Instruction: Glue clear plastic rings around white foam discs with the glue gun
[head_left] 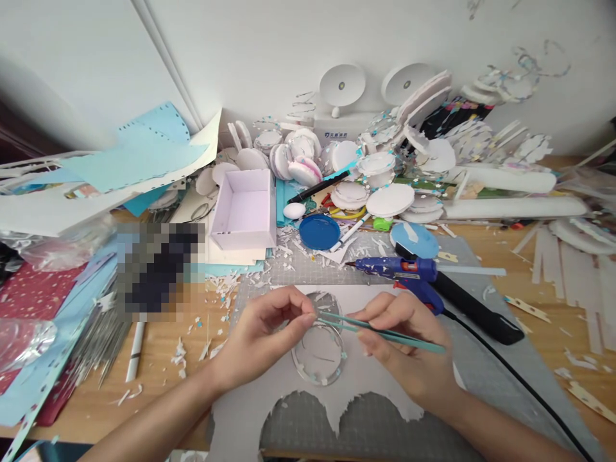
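My left hand (269, 330) pinches thumb and forefinger together at the tip of a pair of teal tweezers (385, 332); what sits between those fingers is too small to make out. My right hand (404, 343) grips the tweezers, which point left. Both hands hover over a clear round plastic disc (318, 359) with small teal specks on its rim. The disc lies on a white foam sheet (366, 378) with scalloped cut-outs along its near edge, on top of a grey cutting mat (308, 266).
A blue glue gun (402, 273) with a black cord lies just behind my right hand. Behind the mat are a white open box (243, 212), a blue lid (319, 231), stacked white foam discs (389, 200), pens, paper scraps and blue sheets (139, 154).
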